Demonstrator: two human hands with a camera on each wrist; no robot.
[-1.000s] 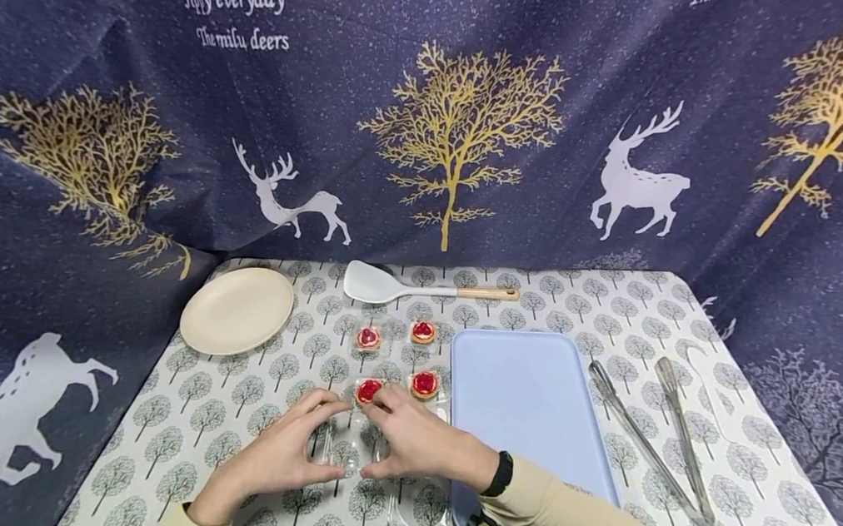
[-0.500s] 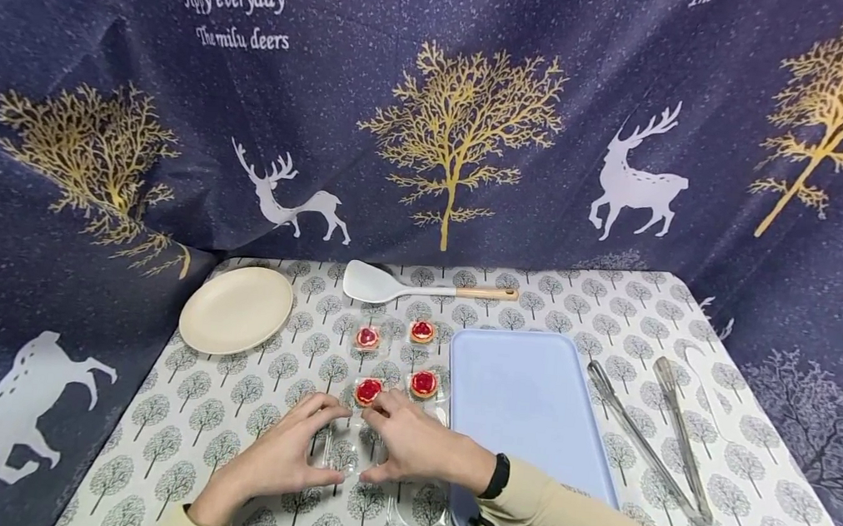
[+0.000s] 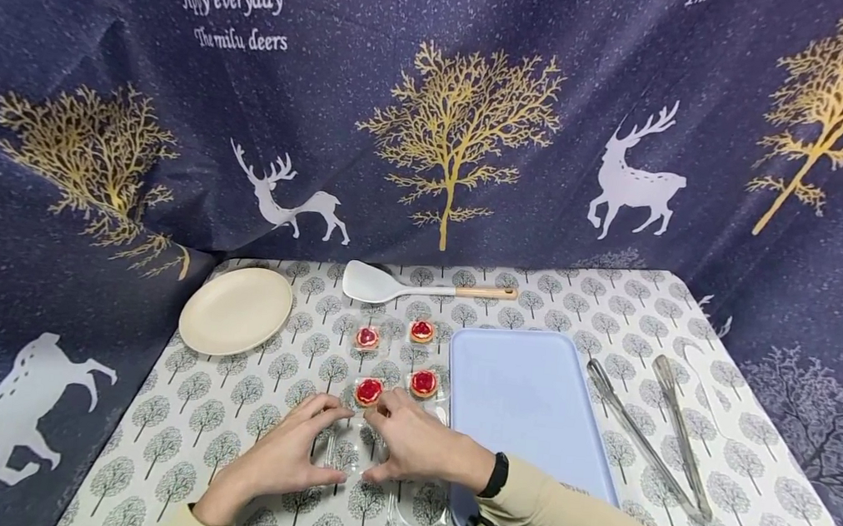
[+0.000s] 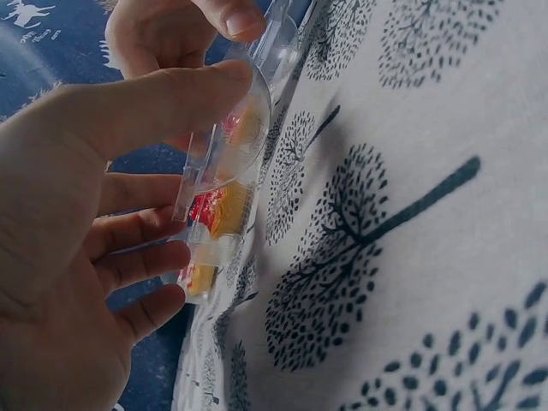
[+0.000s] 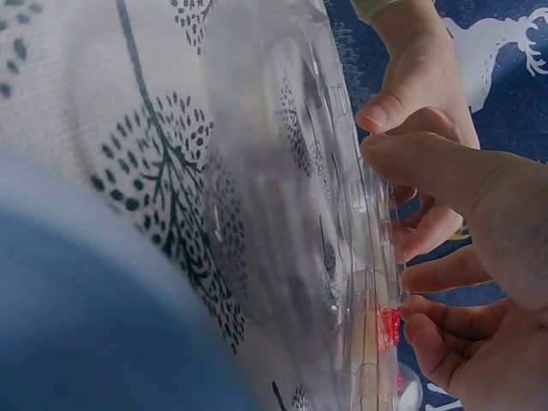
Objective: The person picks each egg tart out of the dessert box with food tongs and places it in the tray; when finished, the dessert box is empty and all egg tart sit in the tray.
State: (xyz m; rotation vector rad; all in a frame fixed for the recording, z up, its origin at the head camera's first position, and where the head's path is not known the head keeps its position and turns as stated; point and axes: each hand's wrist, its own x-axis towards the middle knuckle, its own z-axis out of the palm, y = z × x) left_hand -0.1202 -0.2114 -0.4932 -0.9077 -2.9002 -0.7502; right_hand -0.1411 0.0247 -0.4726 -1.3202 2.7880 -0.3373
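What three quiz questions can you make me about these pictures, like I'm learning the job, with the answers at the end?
1. How many small round red-topped tarts show in the head view?

2. True or false: the round cream plate lies to the left of the light-blue rectangular tray.

3. What is between the bare left hand and the bare right hand?
A. a white spatula with a wood-coloured handle
B. a clear plastic container
C. shiny grey tongs

Key: 1. Four. 2. True. 3. B.
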